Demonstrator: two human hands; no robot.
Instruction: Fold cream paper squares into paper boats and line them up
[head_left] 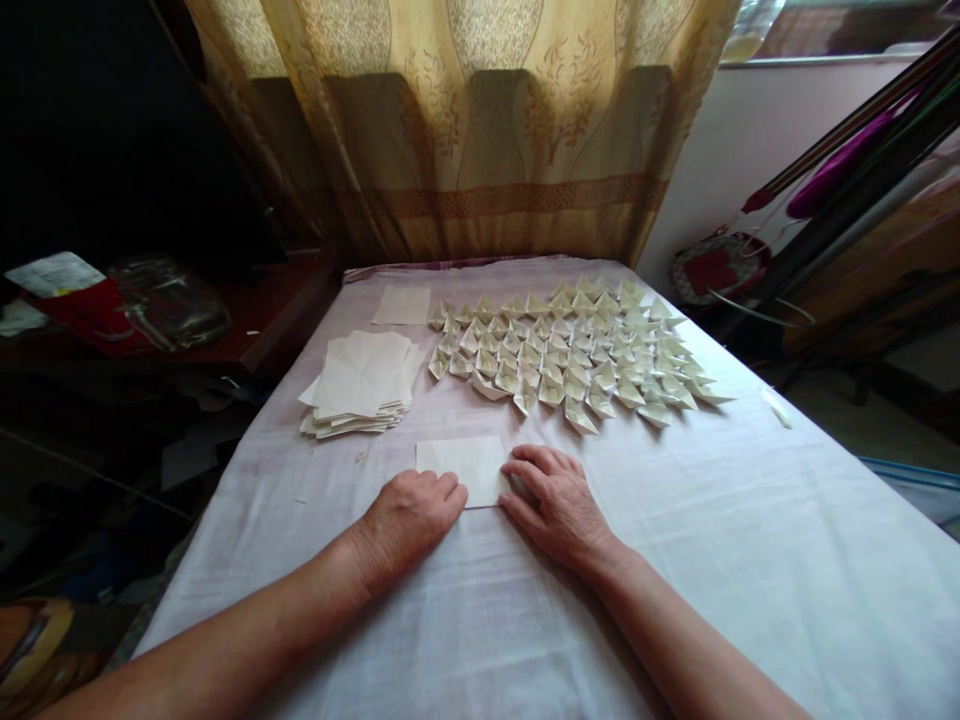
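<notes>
A folded sheet of white paper lies flat on the cloth in front of me. My left hand has its fingers curled down on the sheet's lower left corner, the thumb side at the bottom edge. My right hand rests at the right edge, fingers bent and apart, their tips touching the paper. Beyond the sheet, several rows of small folded paper boats stand close together. Left of them sits an untidy stack of white paper sheets, with a single flat sheet behind it.
A pale cloth covers the table. A patterned curtain hangs behind it. On a dark side cabinet at left are a glass jar and a red packet. A patterned bag hangs at right, and a small white scrap lies near the right edge.
</notes>
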